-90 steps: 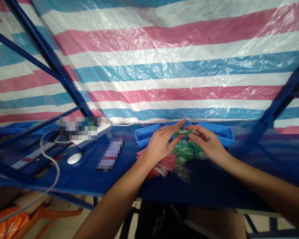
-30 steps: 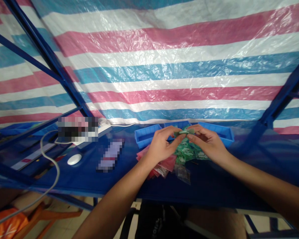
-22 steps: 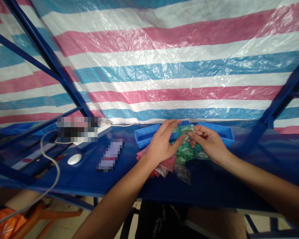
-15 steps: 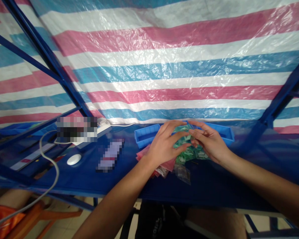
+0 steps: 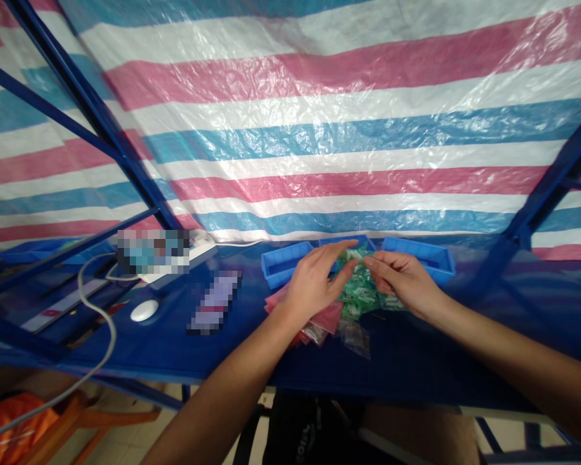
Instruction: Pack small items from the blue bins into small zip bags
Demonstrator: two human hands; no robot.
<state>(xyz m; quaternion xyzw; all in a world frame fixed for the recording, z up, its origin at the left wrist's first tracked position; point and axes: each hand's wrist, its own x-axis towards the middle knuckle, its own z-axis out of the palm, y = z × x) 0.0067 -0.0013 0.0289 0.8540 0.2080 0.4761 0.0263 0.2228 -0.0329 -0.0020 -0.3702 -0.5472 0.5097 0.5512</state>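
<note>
A little green packet (image 5: 352, 254) sits in the gap between the two hands, just over a heap of green packets (image 5: 361, 294) on the blue desk (image 5: 252, 361). From the right hand (image 5: 404, 281) it lies at 10 o'clock, and from the left hand (image 5: 314, 284) at about 2 o'clock. The right hand is nearer: its thumb and finger look pinched shut on the edge of the packet. The left hand is open, with its thumb and pointing finger spread apart beside the packet. I cannot tell if they touch it. The packet is too blurry and too covered up to tell which way its long side points.

Pink and red packets (image 5: 326, 318) lie at 7 o'clock from the green heap, partly under the left hand and wrist. A see-through bag (image 5: 356, 338) lies at 6 o'clock from the heap. Three blue bins stand behind: the left bin (image 5: 278, 278) at 10 o'clock from the heap, the middle bin (image 5: 326, 241) near 11 or 12 o'clock, and the right bin (image 5: 443, 276) at 2 o'clock. Far off at 9 o'clock is a white mouse (image 5: 144, 310).
</note>
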